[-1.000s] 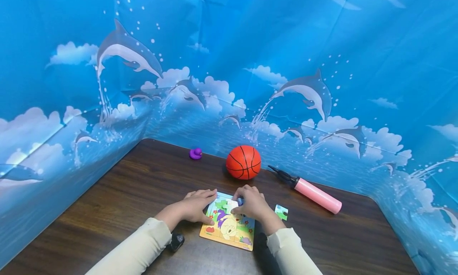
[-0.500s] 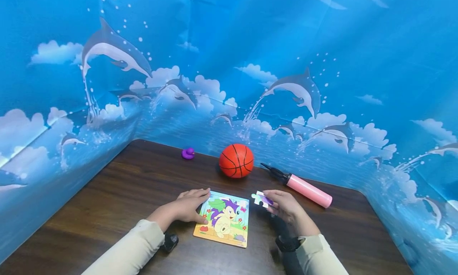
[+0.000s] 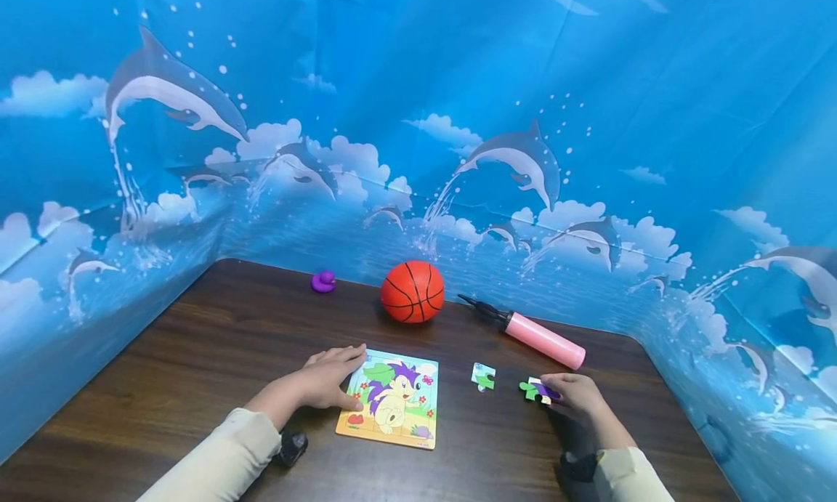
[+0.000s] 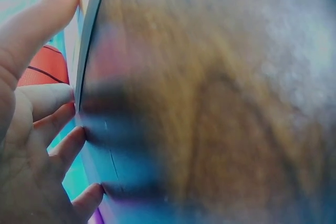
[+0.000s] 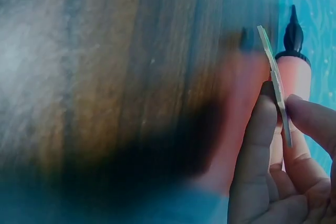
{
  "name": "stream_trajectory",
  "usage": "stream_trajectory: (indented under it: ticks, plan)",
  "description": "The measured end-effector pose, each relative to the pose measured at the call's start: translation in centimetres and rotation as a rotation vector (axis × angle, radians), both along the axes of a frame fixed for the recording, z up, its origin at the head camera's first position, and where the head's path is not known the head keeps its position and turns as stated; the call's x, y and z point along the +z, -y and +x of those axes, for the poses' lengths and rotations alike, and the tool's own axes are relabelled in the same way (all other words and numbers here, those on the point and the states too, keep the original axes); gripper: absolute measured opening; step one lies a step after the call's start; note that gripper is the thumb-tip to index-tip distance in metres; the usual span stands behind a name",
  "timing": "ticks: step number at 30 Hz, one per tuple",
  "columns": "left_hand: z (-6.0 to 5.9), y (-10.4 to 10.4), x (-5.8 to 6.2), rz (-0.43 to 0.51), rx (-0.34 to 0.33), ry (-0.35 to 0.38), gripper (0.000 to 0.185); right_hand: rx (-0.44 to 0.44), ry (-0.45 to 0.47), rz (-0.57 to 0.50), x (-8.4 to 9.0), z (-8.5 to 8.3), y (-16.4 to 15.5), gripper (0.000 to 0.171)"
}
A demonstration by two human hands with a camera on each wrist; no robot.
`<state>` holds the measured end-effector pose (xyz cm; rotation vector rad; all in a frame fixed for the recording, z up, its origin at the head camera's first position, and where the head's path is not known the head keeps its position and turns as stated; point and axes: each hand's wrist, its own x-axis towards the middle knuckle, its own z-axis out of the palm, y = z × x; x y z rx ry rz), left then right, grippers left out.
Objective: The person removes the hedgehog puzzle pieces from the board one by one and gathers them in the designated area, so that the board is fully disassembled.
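A square jigsaw board (image 3: pixel 391 400) with a purple-spined hedgehog picture lies flat in front of me in the head view. Along its left side rests my left hand (image 3: pixel 327 377), fingertips at the far left corner and the thumb over the left border. The left wrist view shows this hand's fingers (image 4: pixel 67 148) extended, with nothing curled into the palm. Off to the right, my right hand (image 3: pixel 580 399) pinches a green, white and purple puzzle piece (image 3: pixel 535 390). Seen edge-on in the right wrist view, that puzzle piece (image 5: pixel 275 72) is thin, held between thumb and fingers.
Another puzzle piece (image 3: pixel 483 376), blue and green, lies between the board and my right hand. Behind are a purple rubber duck (image 3: pixel 323 282), an orange basketball (image 3: pixel 413 291) and a pink hand pump (image 3: pixel 544 339). A dolphin-print backdrop (image 3: pixel 418 160) borders the brown table (image 3: pixel 261 313).
My right hand has lifted away from the board and carried the puzzle piece right, past the loose one. The left hand stays at the board's left side. The head view has turned rightward.
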<state>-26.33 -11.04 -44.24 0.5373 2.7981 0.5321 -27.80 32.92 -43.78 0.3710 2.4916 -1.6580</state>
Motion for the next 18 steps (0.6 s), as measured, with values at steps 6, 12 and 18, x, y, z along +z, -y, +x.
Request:
stream_trajectory:
  ticks: [6,12,18]
  plan:
    - [0.4,-0.1,0.2,-0.012,0.001,0.012,0.086,0.033,-0.045,0.129,0.1,-0.3,0.8,0.025]
    - [0.6,-0.1,0.4,-0.022,0.009,0.025,0.083,0.078,-0.168,0.562,1.1,-0.4,2.7,0.030]
    - [0.6,-0.1,0.4,0.013,0.036,0.064,0.083,0.258,-0.251,0.649,1.4,-0.5,9.0,0.026]
